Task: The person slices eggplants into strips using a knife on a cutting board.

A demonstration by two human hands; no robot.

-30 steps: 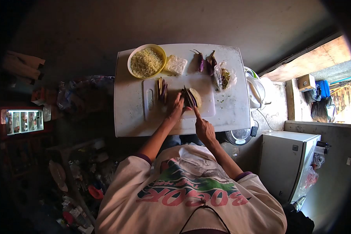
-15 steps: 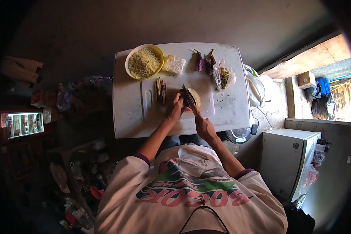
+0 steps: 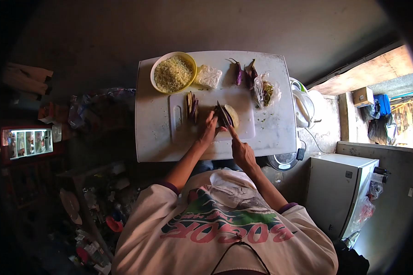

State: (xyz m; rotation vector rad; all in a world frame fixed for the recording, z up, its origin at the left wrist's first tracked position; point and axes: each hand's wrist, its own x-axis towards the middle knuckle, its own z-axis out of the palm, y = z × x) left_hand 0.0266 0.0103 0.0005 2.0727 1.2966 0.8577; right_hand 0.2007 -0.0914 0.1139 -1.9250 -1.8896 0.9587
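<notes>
My right hand (image 3: 244, 154) is wrapped round the handle of a knife (image 3: 227, 121), whose dark blade points away from me over the white cutting board (image 3: 175, 126). Left of the blade, the bent fingers of my left hand (image 3: 208, 130) press on a dark purple eggplant piece (image 3: 220, 120), mostly hidden by fingers and knife. Just right of the blade lies a pale, rounded piece of vegetable (image 3: 233, 115); its kind is unclear. Long cut eggplant strips (image 3: 192, 109) rest on the board's left side.
A yellow-rimmed bowl (image 3: 195, 73) of pale grains stands at the table's far left, beside a white wrapped block (image 3: 209, 76). Whole purple eggplants (image 3: 238, 73) and a clear plastic bag (image 3: 273, 94) with green bits lie far right. A white fridge (image 3: 332, 192) stands right of the table.
The view has shifted slightly, moving the table a little to the right in the picture. Both hands keep their grip, and the knife stays beside my left fingers with a slightly changed angle.
</notes>
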